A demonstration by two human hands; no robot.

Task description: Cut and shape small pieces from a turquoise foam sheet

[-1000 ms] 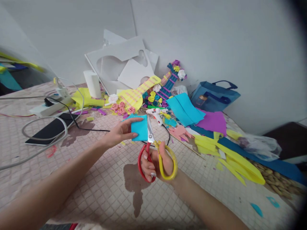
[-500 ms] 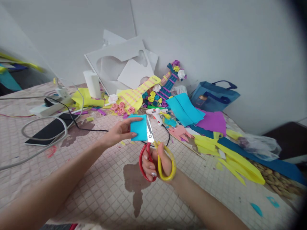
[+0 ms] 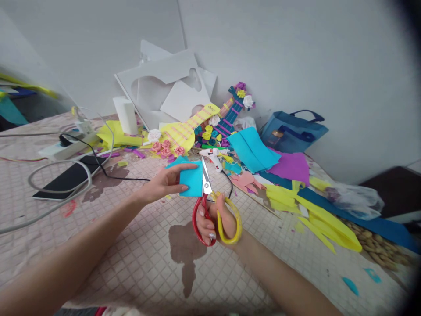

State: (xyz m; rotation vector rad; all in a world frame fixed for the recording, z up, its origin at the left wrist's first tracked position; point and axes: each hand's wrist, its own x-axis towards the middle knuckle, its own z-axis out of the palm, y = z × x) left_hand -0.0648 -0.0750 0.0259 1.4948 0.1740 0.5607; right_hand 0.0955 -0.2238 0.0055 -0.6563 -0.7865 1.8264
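Observation:
Near the middle of the view, my left hand (image 3: 167, 182) pinches a small turquoise paper piece (image 3: 193, 181) between thumb and fingers, raised over the table. More turquoise paper shows behind my fingertips. My right hand (image 3: 210, 221) grips scissors (image 3: 206, 182) with one red and one yellow handle loop, fingers through the red loop and thumb in the yellow. The blades point away from me and lie along the paper's right edge; whether they are cutting into it I cannot tell. Just beyond the blades lies a white glue gun (image 3: 213, 157).
A yellow paper guitar (image 3: 179, 135) and a blue paper guitar (image 3: 232, 116) with paper flowers stand at the back. Turquoise sheets (image 3: 251, 149) and yellow strips (image 3: 325, 219) lie right. Cables, a power strip (image 3: 66, 147) and a dark tablet-like slab (image 3: 70, 177) are left.
The turquoise piece in my left hand has shifted slightly down and right, and more turquoise paper now shows behind my fingers. The scissors have barely moved.

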